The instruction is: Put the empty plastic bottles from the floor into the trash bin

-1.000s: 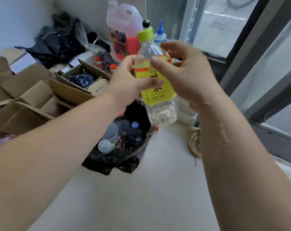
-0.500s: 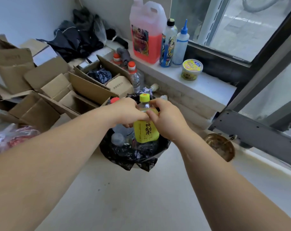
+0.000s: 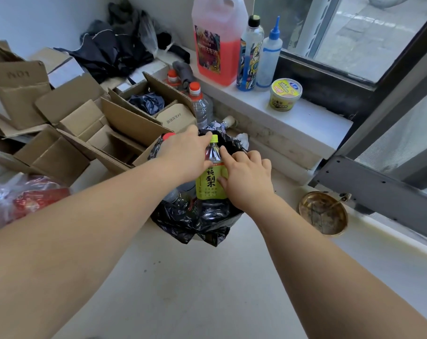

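Both hands grasp the bottle (image 3: 211, 177) upright over the bin (image 3: 197, 223): left hand (image 3: 185, 155) at its neck, right hand (image 3: 246, 177) on the label. Probably empty: light, thin-walled, easily crushed; the label band suits gripping.

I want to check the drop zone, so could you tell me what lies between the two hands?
In the head view, the yellow-labelled bottle stands between the left hand and right hand, over the trash bin.

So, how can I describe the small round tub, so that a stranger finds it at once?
Look at the white window ledge. Three containers stand in a row there: a pink jug and two bottles. The tub stands alone to their right, short and yellow, with a foil lid.
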